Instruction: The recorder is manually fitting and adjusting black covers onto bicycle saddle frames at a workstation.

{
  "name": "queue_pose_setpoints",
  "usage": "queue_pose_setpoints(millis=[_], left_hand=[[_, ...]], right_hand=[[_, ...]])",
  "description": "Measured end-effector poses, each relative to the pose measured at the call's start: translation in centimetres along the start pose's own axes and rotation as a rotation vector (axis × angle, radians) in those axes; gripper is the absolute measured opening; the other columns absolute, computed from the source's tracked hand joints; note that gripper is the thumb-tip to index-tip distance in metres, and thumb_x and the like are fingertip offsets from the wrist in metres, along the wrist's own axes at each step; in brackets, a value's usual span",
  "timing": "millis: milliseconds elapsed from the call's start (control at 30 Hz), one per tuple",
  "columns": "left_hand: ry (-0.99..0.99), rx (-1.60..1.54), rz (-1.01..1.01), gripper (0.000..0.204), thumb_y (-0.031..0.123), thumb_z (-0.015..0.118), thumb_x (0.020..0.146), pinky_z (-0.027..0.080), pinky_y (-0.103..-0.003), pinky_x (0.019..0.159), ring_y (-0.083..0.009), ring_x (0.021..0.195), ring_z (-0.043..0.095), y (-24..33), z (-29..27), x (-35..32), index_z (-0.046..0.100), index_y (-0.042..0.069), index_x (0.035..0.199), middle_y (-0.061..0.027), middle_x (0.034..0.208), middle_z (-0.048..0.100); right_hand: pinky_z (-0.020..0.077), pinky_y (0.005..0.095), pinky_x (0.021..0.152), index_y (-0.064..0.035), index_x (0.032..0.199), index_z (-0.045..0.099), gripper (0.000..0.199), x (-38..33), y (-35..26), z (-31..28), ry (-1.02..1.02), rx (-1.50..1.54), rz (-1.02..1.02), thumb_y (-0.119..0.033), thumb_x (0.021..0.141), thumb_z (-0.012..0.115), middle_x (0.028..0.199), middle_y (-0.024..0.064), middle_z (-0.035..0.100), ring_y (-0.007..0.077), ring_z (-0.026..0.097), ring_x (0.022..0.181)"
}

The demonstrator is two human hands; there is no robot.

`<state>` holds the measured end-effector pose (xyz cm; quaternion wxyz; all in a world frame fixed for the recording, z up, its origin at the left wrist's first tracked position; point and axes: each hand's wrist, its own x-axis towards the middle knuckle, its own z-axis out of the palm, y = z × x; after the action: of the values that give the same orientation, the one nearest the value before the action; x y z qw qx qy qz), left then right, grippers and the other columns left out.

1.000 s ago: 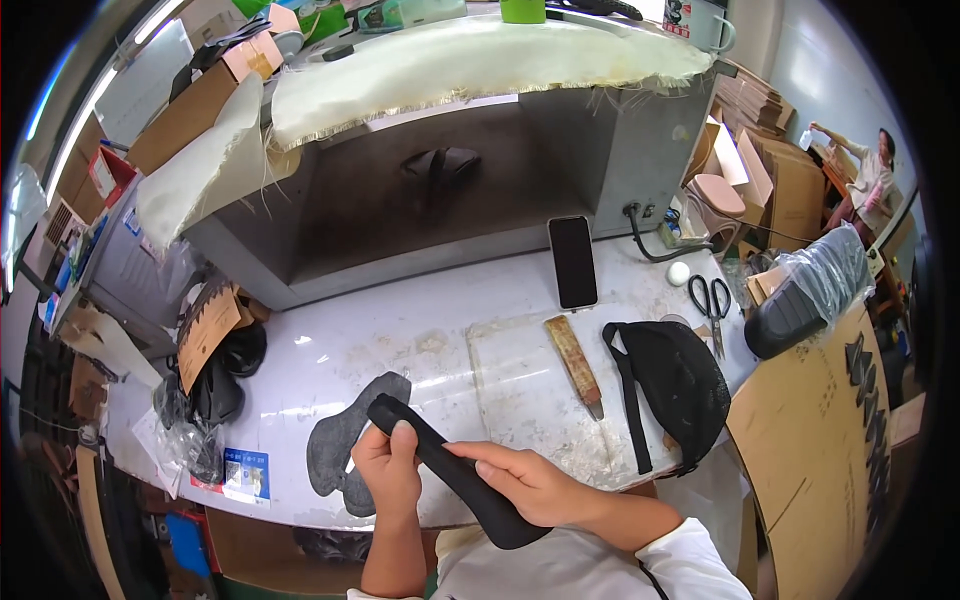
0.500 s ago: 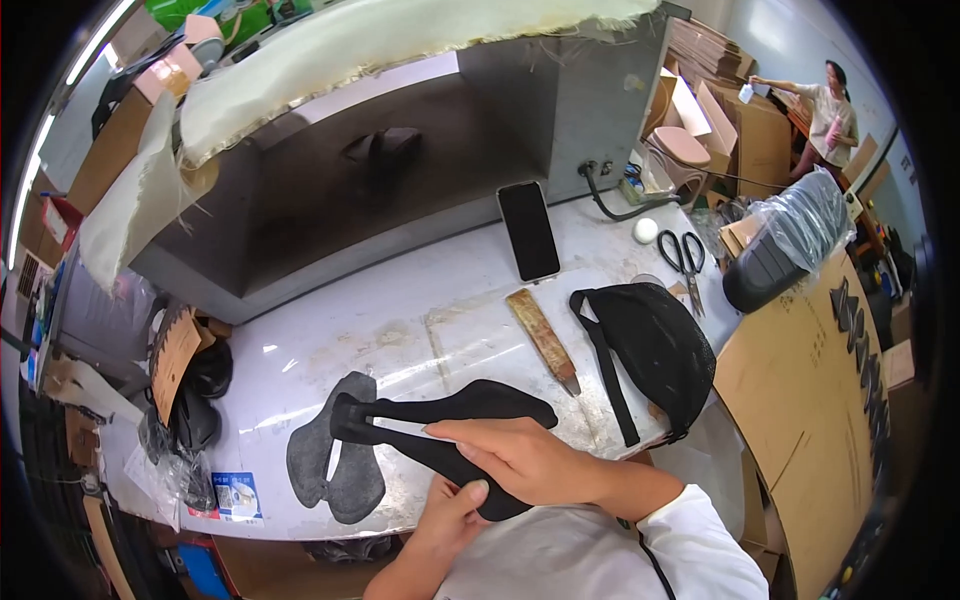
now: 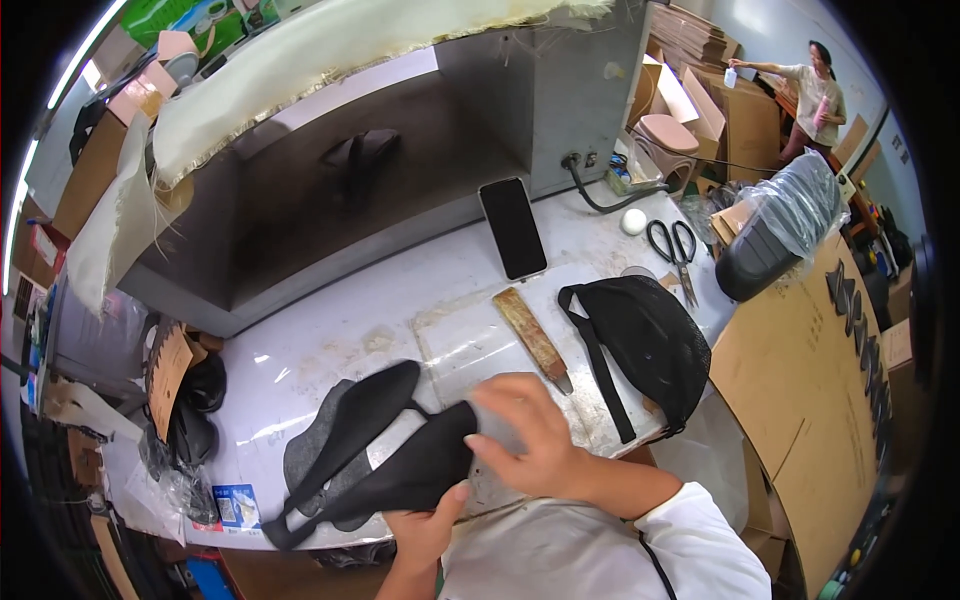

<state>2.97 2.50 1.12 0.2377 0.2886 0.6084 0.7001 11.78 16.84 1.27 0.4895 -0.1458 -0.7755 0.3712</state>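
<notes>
My left hand is closed at the near edge of a black fabric shoe upper, the thumb on top. The upper has two broad flaps, joined by a narrow band at the lower left and a thin bridge at the far side. My right hand is at its right end, slightly blurred, with fingers apart and the thumb near or touching the edge. Partly hidden beneath the upper, a grey piece of similar shape lies on the white table.
A grey metal box with a dark opening stands behind; a dark piece is inside. Nearby lie a phone, a brown-handled blade, a black mesh piece and scissors. Cardboard is at right. A person stands beyond.
The black upper has turned so that its narrow band points to the lower left, and its flaps have spread. My right hand has lifted off its top and opened. The view has shifted slightly.
</notes>
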Motion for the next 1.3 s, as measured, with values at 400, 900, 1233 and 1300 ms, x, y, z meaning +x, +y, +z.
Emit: queue_pose_setpoints(millis=[400,900,1233,1300], left_hand=[[-0.186,0.056,-0.200,0.038,0.005,0.069,0.084,0.050,-0.029,0.087,-0.0160,0.100,0.062,-3.1,-3.5,0.3,0.056,-0.002,0.120,-0.0114,0.111,0.063],[-0.488,0.389,-0.144,0.041,0.022,0.081,0.079,0.050,-0.027,0.063,-0.0136,0.075,0.060,3.4,-6.6,1.1,0.063,-0.002,0.108,-0.0044,0.084,0.064],[-0.495,-0.061,-0.374,0.033,0.022,0.075,0.086,0.045,-0.026,0.069,-0.0113,0.082,0.057,2.6,-6.7,-0.7,0.063,0.000,0.107,-0.0049,0.090,0.062],[-0.538,-0.053,-0.424,0.033,0.022,0.075,0.086,0.045,-0.026,0.070,-0.0112,0.083,0.057,2.6,-7.3,-0.8,0.063,0.000,0.107,-0.0050,0.090,0.062]], right_hand=[[0.0506,0.0243,0.078,-0.0013,0.121,0.049,0.044,-0.4,-1.1,-0.2,-0.287,0.958,0.787,0.000,0.084,0.073,0.099,0.0069,0.067,0.0103,0.062,0.092],[0.0363,0.0269,0.053,-0.0001,0.078,0.056,0.029,0.5,-0.3,-0.6,-0.767,0.454,0.614,-0.020,0.099,0.054,0.062,-0.0022,0.043,0.0059,0.037,0.061],[0.0311,0.0259,0.050,-0.0006,0.071,0.055,0.032,-0.2,-0.3,0.0,-0.790,0.554,0.599,-0.023,0.094,0.057,0.060,-0.0003,0.051,0.0078,0.042,0.053],[0.0318,0.0258,0.051,-0.0003,0.072,0.057,0.031,-0.3,-0.3,0.1,-0.818,0.681,0.712,-0.023,0.094,0.058,0.063,0.0007,0.054,0.0082,0.044,0.055]])
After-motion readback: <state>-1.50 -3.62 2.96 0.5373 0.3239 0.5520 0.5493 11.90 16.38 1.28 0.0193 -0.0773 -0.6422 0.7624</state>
